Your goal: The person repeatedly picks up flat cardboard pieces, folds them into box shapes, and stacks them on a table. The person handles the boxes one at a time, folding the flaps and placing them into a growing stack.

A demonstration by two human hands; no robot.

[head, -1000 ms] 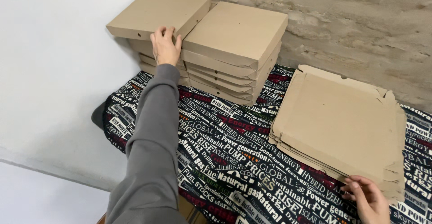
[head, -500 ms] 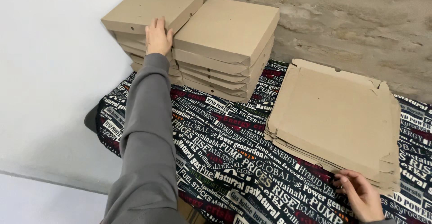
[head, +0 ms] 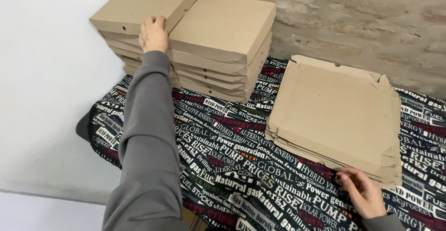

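Head camera view: a person's left hand [head: 153, 33], in a grey sleeve [head: 146, 133], presses flat, fingers together, against the front edge of the top folded pizza box [head: 144, 3] on the left stack, beside a second stack of boxes [head: 223, 40]. The right hand [head: 362, 191], fingers loosely curled, touches the near edge of a pile of flat cardboard blanks [head: 334, 115] on a word-printed tablecloth [head: 232, 166].
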